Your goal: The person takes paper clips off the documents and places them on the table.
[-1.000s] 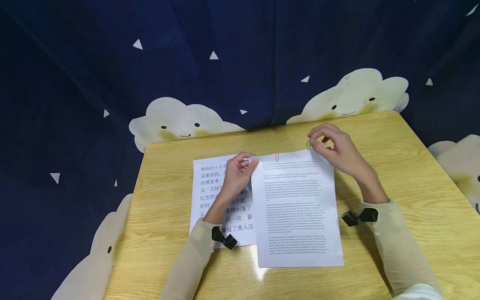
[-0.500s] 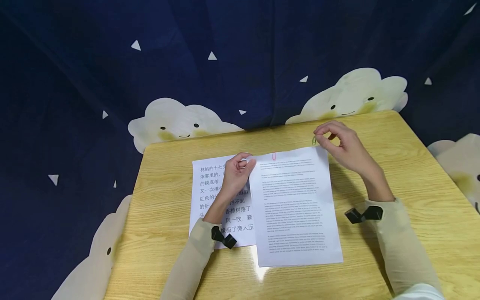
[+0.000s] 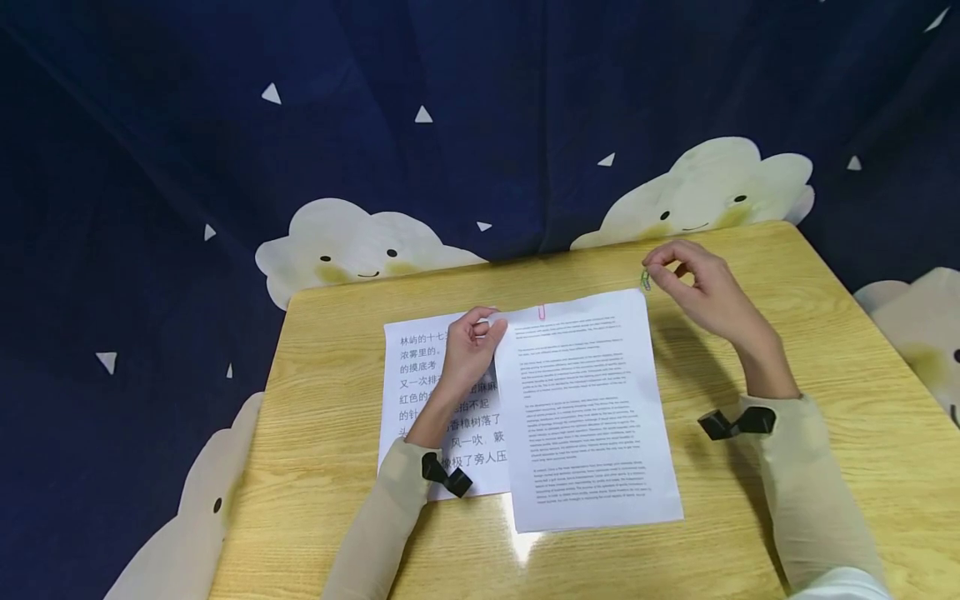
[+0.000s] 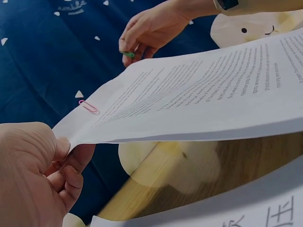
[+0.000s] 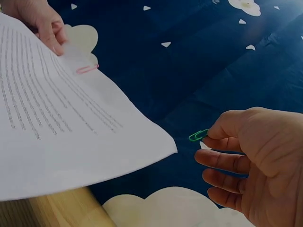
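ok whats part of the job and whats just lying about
Seemingly the job:
white small-print paper in left hand
pink wire paperclip on its edge
green wire paperclip in right hand

Just there:
white large-print sheet
navy cloud-patterned backdrop cloth

In the head view, the print on the upper sheet point(image 3: 585, 417) was too small to read, and that sheet, along with the left hand point(image 3: 474, 346) and forearm point(image 3: 435, 421), hid much of the lower sheet point(image 3: 416, 383), while the left sleeve point(image 3: 367, 521), the right sleeve point(image 3: 813, 492) and the table point(image 3: 315, 467) ran off the bottom edge. The pinched end of the green paper clip point(image 5: 198, 135) was hidden in the right hand point(image 5: 258, 161), and how much of the pink paper clip point(image 4: 88, 107) lay behind the paper could not be told. The left wrist view cut off the left hand at left, and the right wrist view the right hand at right.
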`<action>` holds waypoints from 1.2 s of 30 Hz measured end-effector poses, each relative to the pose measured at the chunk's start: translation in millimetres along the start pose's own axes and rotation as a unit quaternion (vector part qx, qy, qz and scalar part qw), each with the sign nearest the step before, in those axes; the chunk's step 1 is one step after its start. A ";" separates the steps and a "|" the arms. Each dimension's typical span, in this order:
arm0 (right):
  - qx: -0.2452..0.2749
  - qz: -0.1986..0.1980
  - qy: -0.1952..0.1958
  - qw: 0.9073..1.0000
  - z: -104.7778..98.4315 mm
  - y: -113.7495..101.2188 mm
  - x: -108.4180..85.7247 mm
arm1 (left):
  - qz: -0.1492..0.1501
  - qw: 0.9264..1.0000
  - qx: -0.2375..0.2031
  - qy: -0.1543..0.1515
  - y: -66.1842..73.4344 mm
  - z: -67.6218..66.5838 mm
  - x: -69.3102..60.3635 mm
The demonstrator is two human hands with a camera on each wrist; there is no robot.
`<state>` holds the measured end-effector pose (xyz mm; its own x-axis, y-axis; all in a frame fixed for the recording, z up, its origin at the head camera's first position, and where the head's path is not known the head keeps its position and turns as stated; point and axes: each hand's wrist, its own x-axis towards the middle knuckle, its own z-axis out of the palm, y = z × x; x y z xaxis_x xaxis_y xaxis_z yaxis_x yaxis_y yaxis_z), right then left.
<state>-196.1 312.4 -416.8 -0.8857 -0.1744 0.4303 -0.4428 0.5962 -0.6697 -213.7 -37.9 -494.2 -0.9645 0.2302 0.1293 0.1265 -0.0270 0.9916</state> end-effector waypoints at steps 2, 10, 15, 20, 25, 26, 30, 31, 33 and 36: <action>-0.002 0.010 0.000 1.000 -0.8 2.3 0.2 | 0.000 1.000 -0.002 -0.001 -0.3 -0.1 0.0; -0.006 0.025 0.000 1.000 -2.4 9.0 -0.5 | -0.014 1.000 0.006 0.006 -0.7 0.0 0.2; -0.020 0.028 -0.006 0.999 -2.4 17.7 -1.1 | -0.013 1.000 0.010 0.007 0.3 -0.6 1.4; -0.043 0.060 -0.032 0.997 -1.4 31.3 -1.4 | -0.015 1.000 0.006 0.011 -0.3 -1.1 2.0; -0.044 0.093 -0.044 0.994 -0.9 46.7 -1.6 | -0.015 1.000 0.008 0.010 -0.7 -1.8 1.6; -0.043 0.097 -0.045 0.993 -1.0 49.0 -1.8 | -0.013 1.000 0.010 0.009 -0.8 -1.8 1.6; -0.040 0.110 -0.051 0.992 -1.0 55.6 -2.0 | -0.011 1.000 0.011 0.011 -0.2 -1.7 1.5; -0.039 0.114 -0.052 0.991 -0.8 56.6 -2.2 | -0.011 1.000 0.010 0.012 0.2 -1.6 1.4; -0.042 0.119 -0.057 0.990 -0.1 59.9 -2.7 | -0.014 1.000 0.009 0.015 0.7 -1.2 1.4; -0.046 0.127 -0.063 0.989 1.3 66.2 -4.0 | -0.015 1.000 0.008 0.018 1.2 -0.9 0.9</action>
<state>-222.1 351.6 -463.7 -0.9795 -0.1031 0.1731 -0.1950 0.7017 -0.6853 -214.7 -38.5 -492.8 -0.9755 0.1961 0.0997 0.1007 -0.0046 0.9949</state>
